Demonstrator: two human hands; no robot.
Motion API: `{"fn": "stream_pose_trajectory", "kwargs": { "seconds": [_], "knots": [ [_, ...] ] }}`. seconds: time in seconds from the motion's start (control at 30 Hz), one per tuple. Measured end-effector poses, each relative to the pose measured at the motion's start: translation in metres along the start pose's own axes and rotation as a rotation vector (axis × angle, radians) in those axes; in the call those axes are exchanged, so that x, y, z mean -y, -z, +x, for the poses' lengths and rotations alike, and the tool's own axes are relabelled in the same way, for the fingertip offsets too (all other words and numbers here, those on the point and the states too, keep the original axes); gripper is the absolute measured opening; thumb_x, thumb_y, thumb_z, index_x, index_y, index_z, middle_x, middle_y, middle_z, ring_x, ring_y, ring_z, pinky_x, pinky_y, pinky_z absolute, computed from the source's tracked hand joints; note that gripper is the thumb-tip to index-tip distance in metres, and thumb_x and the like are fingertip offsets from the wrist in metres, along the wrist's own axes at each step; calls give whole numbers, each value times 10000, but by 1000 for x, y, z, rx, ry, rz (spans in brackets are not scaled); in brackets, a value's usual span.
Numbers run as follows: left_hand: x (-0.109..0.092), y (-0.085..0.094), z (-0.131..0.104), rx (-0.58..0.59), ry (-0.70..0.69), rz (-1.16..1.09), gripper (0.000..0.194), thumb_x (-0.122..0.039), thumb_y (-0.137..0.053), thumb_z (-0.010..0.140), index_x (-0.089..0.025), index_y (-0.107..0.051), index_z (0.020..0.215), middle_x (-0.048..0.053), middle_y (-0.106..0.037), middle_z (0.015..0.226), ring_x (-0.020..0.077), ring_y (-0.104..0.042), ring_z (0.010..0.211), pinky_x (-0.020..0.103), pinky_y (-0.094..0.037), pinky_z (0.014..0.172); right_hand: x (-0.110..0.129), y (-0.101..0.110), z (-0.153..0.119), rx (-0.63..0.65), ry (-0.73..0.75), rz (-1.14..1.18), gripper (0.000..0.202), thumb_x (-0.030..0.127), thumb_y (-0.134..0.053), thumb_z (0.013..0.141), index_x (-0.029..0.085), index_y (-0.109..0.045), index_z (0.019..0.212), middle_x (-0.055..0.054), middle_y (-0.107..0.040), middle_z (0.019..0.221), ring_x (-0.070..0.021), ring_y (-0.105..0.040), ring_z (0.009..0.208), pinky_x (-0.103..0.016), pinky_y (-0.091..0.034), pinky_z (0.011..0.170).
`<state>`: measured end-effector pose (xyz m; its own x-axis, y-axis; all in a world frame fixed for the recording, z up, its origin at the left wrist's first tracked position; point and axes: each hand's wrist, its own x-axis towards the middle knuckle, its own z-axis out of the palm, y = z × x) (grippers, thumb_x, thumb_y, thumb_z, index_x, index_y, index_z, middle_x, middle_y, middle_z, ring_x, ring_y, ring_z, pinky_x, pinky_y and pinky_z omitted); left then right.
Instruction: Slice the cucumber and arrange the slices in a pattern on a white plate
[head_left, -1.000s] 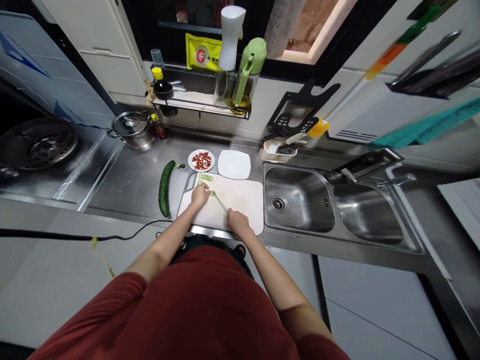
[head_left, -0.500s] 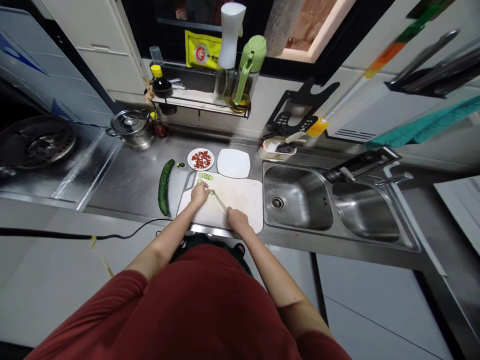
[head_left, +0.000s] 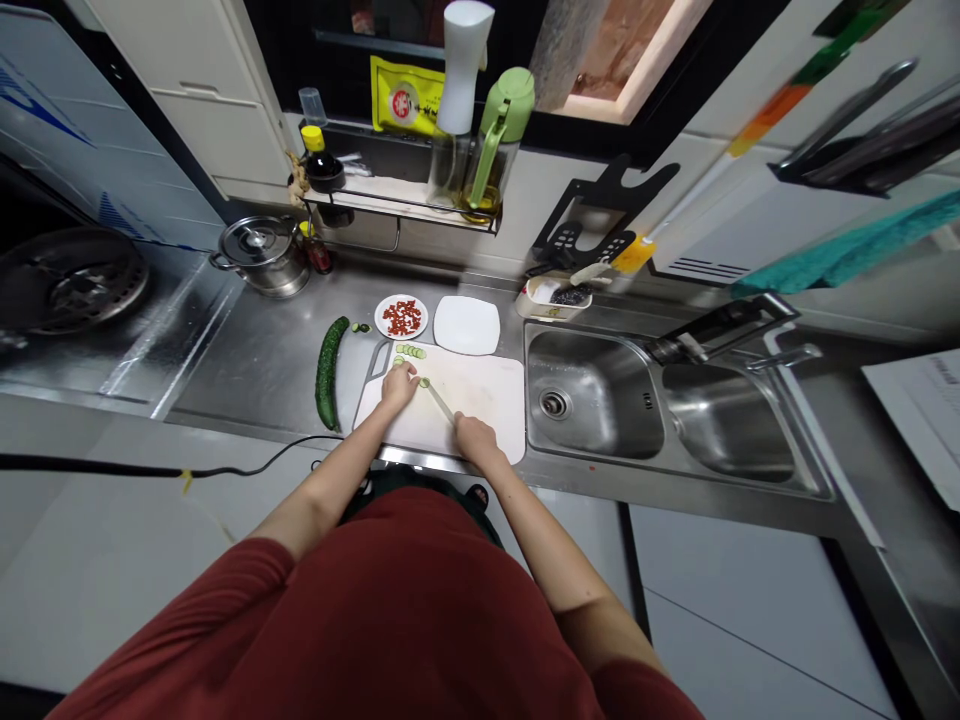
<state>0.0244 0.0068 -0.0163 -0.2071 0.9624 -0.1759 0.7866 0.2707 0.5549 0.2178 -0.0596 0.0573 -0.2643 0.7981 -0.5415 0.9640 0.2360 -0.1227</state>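
On the white cutting board [head_left: 487,400], my right hand [head_left: 475,438] grips a knife [head_left: 441,402] whose blade points away and to the left. A round cucumber slice [head_left: 424,382] lies at the blade's tip. My left hand [head_left: 399,386] is closed over the board's left part, its fingertips bent together; whatever they hold is hidden. Just beyond those fingers a short row of cucumber slices [head_left: 411,351] lies near the board's far edge. A whole green cucumber [head_left: 328,375] rests on the steel counter left of the board.
Behind the board stand a plate of chopped red pieces [head_left: 402,317] and a white square plate [head_left: 466,325]. Small cucumber ends [head_left: 361,328] lie left of them. A lidded pot [head_left: 262,257] stands back left; the double sink [head_left: 596,395] adjoins on the right. A bottle shelf [head_left: 397,203] overhangs the back.
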Motion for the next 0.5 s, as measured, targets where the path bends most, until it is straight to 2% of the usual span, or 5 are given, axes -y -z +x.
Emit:
{"fn": "stream_pose_trajectory", "kwargs": {
  "seconds": [0.5],
  "knots": [
    [0,0,1,-8,0,23,152,-260,-621,818,-207,-631,960,41,-643,933,182,-598,895,265,-416,784,-9,-9,-11,11,2,6,290,82,-373,901,147,-521,1143,-141,-684,1025,-240,-662,972,-294,-457,757]
  ]
}}
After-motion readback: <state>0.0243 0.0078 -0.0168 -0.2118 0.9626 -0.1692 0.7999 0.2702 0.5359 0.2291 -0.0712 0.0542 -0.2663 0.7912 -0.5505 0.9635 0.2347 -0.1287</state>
